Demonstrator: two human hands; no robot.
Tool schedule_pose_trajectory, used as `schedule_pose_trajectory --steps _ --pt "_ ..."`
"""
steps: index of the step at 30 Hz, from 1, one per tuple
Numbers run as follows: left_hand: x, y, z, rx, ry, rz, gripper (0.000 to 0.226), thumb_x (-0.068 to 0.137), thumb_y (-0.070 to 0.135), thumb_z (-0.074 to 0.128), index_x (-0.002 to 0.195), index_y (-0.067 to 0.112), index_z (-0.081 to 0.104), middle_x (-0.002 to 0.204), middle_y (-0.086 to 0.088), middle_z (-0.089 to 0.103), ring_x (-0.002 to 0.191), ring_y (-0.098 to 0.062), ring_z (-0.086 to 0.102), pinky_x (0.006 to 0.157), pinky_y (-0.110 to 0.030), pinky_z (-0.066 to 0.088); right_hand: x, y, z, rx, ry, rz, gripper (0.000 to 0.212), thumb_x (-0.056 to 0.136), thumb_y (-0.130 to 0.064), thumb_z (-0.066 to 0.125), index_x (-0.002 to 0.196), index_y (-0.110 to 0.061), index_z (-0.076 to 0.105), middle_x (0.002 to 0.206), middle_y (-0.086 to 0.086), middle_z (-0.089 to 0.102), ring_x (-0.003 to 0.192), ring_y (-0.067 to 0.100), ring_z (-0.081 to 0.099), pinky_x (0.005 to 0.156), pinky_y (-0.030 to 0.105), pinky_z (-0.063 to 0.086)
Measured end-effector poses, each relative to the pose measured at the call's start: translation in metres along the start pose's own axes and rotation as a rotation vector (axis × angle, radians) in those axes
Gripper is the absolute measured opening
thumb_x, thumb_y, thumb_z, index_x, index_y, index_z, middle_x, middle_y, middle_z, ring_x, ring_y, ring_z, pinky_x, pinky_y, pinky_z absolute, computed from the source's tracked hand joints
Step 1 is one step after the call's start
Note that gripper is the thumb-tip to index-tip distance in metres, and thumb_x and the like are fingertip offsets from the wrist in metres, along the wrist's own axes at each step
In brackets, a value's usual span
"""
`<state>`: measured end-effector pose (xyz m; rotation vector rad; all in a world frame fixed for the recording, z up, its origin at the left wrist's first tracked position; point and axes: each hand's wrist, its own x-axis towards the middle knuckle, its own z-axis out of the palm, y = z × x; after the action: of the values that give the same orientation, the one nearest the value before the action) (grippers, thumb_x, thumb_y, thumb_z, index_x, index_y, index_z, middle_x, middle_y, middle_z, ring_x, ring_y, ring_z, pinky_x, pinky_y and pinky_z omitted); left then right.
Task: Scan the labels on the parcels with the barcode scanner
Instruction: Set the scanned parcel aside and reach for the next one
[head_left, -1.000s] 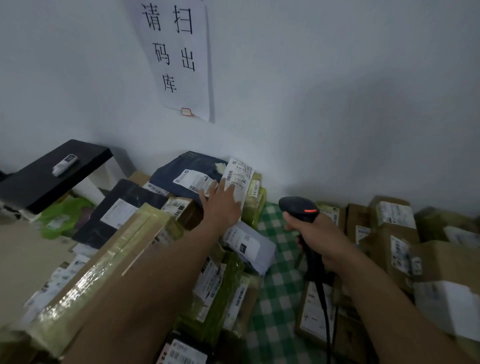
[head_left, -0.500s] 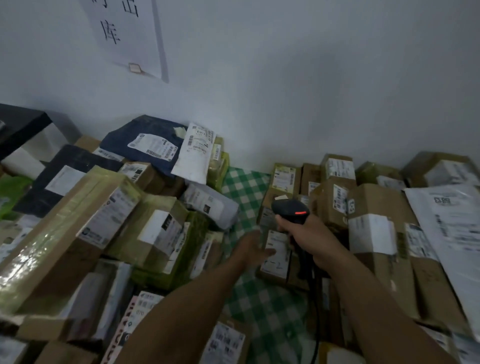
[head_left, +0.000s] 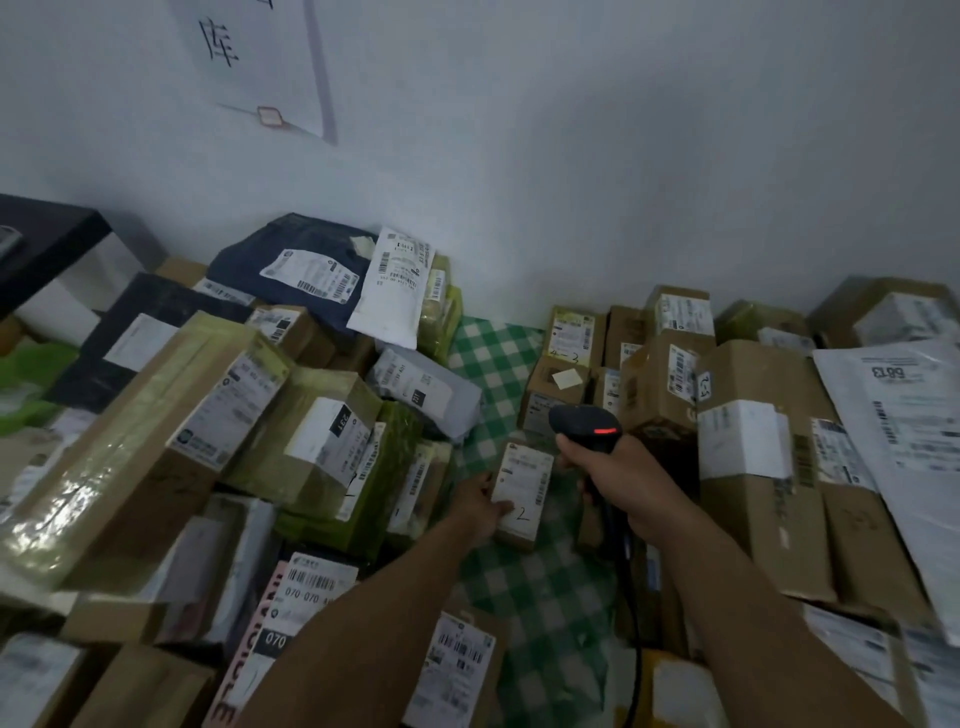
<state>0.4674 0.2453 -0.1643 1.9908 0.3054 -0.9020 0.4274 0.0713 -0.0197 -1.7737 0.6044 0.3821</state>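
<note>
A green-and-white checked cloth (head_left: 540, 587) covers the surface, and its bare strip runs from 12 to 6 o'clock. A small box (head_left: 524, 493) lies label-up on the strip at the centre. From 7 to 11 o'clock a heap (head_left: 311, 441) of taped boxes and mailers covers the cloth, with a grey mailer (head_left: 426, 395) at its edge. Brown boxes (head_left: 753, 467) crowd 1 to 5 o'clock. A labelled box (head_left: 457, 670) lies at 6 o'clock.

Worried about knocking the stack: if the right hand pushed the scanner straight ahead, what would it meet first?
Probably the brown box with the small white sticker, just beyond the scanner the right hand grips; depth is unclear.
</note>
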Motion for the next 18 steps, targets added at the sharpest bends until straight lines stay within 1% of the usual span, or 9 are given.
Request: schedule_pose_trajectory --steps 3,6,8,10,11,12,15,17,18 --pt "-0.009 -0.013 -0.002 0.044 0.12 0.004 0.042 0.095 0.016 0.069 0.136 0.02 0.056 0.138 -0.006 0.063 0.126 -0.024 0.06 0.107 -0.044 0.051 -0.01 0.007 0.008 0.011 0.004 0.034 0.027 0.092 -0.043 0.075 0.101 -0.018 0.076 0.097 0.009 0.078 0.089 0.028 0.073 0.083 0.041 0.058" --pt "-0.019 -0.02 0.006 0.026 0.186 0.028 0.046 0.096 0.022 0.069 0.138 0.018 0.054 0.139 -0.006 0.06 0.127 -0.025 0.058 0.108 -0.042 0.049 -0.023 0.014 0.016 0.024 0.006 0.054 0.024 0.092 -0.041 0.075 0.101 -0.018 0.076 0.098 0.008 0.078 0.085 0.024 0.071 0.077 0.037 0.056" --pt "-0.012 -0.026 0.019 -0.031 0.186 0.055 0.067 0.084 0.035 0.081 0.142 0.022 0.05 0.138 0.0 0.059 0.124 -0.023 0.058 0.105 -0.04 0.051 -0.029 0.02 0.021 0.05 0.015 0.065 0.021 0.093 -0.039 0.075 0.102 -0.02 0.075 0.095 0.004 0.078 0.087 0.025 0.072 0.076 0.037 0.057" --pt "0.023 -0.05 0.039 -0.003 0.192 0.083 0.096 0.062 0.051 0.09 0.142 0.04 0.038 0.136 0.008 0.056 0.12 -0.019 0.058 0.1 -0.037 0.053 -0.033 0.024 0.023 0.071 0.013 0.06 0.018 0.093 -0.038 0.075 0.102 -0.022 0.075 0.092 0.003 0.077 0.083 0.025 0.07 0.074 0.038 0.057" --pt "0.025 -0.053 0.043 0.035 0.192 0.084 0.101 0.057 0.054 0.09 0.14 0.047 0.034 0.135 0.009 0.056 0.118 -0.017 0.059 0.098 -0.036 0.054 -0.034 0.026 0.024 0.074 0.012 0.058 0.016 0.094 -0.037 0.075 0.101 -0.023 0.075 0.092 0.003 0.077 0.082 0.024 0.07 0.074 0.039 0.058" --pt "0.017 -0.05 0.043 0.055 0.194 0.09 0.101 0.058 0.052 0.089 0.14 0.044 0.032 0.132 0.009 0.057 0.118 -0.018 0.06 0.097 -0.036 0.055 -0.035 0.028 0.024 0.072 0.012 0.063 0.015 0.093 -0.037 0.075 0.101 -0.024 0.075 0.092 0.003 0.077 0.081 0.024 0.069 0.075 0.039 0.058" --pt "-0.026 -0.025 0.034 0.01 0.203 0.055 0.095 0.073 0.028 0.088 0.146 0.024 0.028 0.13 0.003 0.056 0.119 -0.023 0.058 0.098 -0.036 0.052 -0.035 0.03 0.021 0.062 0.027 0.071 0.016 0.093 -0.038 0.075 0.1 -0.023 0.076 0.088 -0.001 0.078 0.081 0.021 0.071 0.081 0.042 0.06" --pt "-0.04 -0.016 0.029 -0.109 0.17 0.058 0.099 0.07 0.023 0.091 0.148 0.02 0.029 0.132 0.001 0.057 0.12 -0.023 0.058 0.097 -0.037 0.055 -0.036 0.029 0.018 0.057 0.042 0.065 0.02 0.092 -0.04 0.076 0.103 -0.023 0.077 0.09 -0.002 0.078 0.084 0.021 0.072 0.085 0.044 0.06" --pt "-0.047 -0.011 0.026 -0.181 0.158 0.071 0.102 0.067 0.021 0.093 0.148 0.018 0.031 0.134 -0.001 0.057 0.121 -0.023 0.057 0.092 -0.034 0.056 -0.037 0.028 0.019 0.06 0.054 0.057 0.022 0.091 -0.041 0.076 0.105 -0.024 0.076 0.093 -0.001 0.078 0.087 0.022 0.072 0.087 0.045 0.059"
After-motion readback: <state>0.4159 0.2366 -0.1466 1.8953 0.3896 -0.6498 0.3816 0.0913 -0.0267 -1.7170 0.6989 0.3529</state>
